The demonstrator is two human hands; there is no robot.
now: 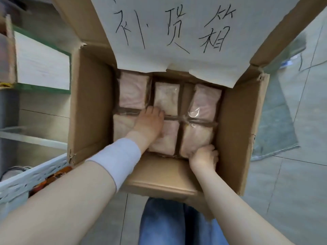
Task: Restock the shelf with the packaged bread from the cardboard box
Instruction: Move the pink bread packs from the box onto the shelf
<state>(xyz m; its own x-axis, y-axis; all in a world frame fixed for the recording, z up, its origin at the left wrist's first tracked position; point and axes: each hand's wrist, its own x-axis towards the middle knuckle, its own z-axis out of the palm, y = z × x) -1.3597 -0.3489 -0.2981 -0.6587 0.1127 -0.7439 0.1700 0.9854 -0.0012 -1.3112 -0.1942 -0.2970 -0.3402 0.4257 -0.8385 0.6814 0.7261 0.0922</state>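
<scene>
Cardboard box (92, 106), glossy wrapped bread packs (133, 91); right hand (203, 155) grips corner pack (196, 137), left hand (149, 121) grip unclear.

Pale grey floor tiles (292, 200) with thin dark joints covered the ground, evenly lit, with a grey-green woven sack (276, 124) flat on them at right; at left, a green-edged shelf (42, 89) with a pale board, and a white openwork basket (26, 181) near it, lower in view.
</scene>
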